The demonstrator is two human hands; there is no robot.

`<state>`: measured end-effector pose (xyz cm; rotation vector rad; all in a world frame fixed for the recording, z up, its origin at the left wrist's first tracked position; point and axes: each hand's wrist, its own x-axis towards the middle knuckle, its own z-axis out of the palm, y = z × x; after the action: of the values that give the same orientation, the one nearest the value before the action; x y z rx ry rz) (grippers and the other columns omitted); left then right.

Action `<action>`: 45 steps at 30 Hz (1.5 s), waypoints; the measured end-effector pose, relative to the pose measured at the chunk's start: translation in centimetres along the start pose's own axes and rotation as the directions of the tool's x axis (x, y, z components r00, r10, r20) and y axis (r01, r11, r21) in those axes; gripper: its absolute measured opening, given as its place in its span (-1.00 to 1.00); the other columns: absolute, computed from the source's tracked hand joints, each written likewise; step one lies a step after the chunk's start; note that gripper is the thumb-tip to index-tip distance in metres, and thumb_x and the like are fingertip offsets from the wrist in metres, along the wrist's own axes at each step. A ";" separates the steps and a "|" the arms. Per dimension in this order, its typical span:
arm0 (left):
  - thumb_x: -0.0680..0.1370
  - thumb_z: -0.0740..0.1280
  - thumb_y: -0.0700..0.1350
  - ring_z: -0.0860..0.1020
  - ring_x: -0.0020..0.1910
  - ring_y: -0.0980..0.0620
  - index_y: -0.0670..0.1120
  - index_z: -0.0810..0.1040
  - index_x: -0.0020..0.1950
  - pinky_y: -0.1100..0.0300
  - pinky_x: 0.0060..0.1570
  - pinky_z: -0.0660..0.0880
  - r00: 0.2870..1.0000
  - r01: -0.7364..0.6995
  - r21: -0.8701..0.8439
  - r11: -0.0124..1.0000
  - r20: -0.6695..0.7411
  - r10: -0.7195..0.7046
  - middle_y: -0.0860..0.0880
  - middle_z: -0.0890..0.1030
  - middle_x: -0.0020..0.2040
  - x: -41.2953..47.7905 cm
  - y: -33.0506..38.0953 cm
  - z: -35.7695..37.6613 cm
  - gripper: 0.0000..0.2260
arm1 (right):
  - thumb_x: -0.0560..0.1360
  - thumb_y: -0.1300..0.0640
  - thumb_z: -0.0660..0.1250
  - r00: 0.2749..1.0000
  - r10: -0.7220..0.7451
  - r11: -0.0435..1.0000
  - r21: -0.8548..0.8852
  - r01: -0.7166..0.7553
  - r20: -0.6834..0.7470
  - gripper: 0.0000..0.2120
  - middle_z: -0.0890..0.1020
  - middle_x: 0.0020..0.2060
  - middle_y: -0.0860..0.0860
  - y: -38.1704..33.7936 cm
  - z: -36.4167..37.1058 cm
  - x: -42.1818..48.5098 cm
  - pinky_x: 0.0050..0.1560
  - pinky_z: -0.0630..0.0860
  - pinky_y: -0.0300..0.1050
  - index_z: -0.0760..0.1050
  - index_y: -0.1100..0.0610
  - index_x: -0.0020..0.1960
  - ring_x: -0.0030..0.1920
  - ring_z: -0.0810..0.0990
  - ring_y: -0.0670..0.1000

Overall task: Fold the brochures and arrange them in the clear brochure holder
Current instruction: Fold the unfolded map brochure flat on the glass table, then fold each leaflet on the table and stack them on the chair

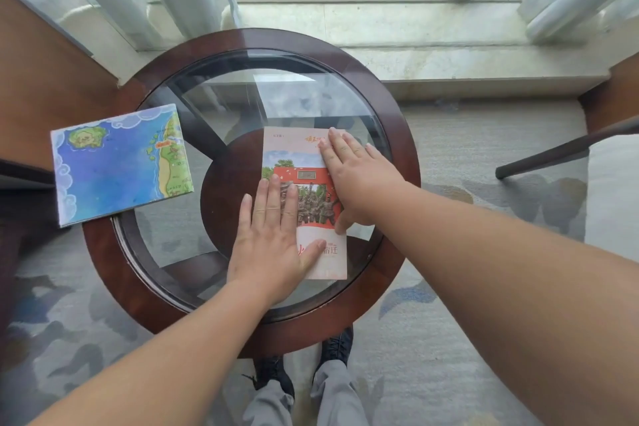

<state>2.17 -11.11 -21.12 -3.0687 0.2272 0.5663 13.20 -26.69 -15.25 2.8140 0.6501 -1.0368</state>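
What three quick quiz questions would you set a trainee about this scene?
1. True or false: the left hand and the right hand both lie flat on the pink brochure.
2. Where does the blue map brochure lie? A) under the right hand B) at the left of the round table, overhanging its rim C) on the carpet
3. Fill in: inside its wooden rim, the table's top is made of ____.

Key: 1 true; 2 B; 3 glass.
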 end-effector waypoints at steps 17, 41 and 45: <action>0.57 0.21 0.00 0.44 0.32 -0.11 0.02 0.29 0.46 0.00 0.13 0.44 0.968 -0.249 -0.286 0.925 -0.113 0.226 -0.01 0.22 0.51 -1.0 4.0 -20.2 -0.55 | 0.57 0.00 0.21 0.880 0.359 0.827 0.543 -0.146 -0.311 -0.60 0.43 0.32 0.05 0.8 -6.0 -18.3 0.26 0.38 0.02 0.37 0.10 0.37 0.30 0.41 0.13; 0.60 0.21 0.01 0.50 0.24 -0.04 -0.01 0.32 0.46 0.11 0.06 0.47 0.496 -0.868 -0.053 0.494 -0.079 0.865 -0.01 0.33 0.43 -16.2 47.2 -30.0 -0.57 | 0.55 0.04 0.18 0.305 0.948 0.224 0.866 -0.447 -0.088 -0.56 0.41 0.36 0.02 18.0 8.9 -59.0 0.21 0.45 0.03 0.35 0.04 0.42 0.32 0.41 0.09; 0.59 0.22 0.03 0.45 0.30 -0.09 0.01 0.30 0.47 0.07 0.10 0.47 0.470 -0.883 -0.023 0.469 -0.041 0.882 -0.01 0.33 0.44 -17.8 54.3 -28.7 -0.55 | 0.55 0.05 0.19 0.253 0.967 0.145 0.884 -0.444 -0.032 -0.56 0.42 0.36 0.03 21.5 13.1 -63.5 0.22 0.44 0.01 0.37 0.05 0.42 0.31 0.42 0.10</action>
<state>-11.97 -63.44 12.81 -2.7212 1.9041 0.5017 -29.21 -72.04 13.29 3.2035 -1.6850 0.0107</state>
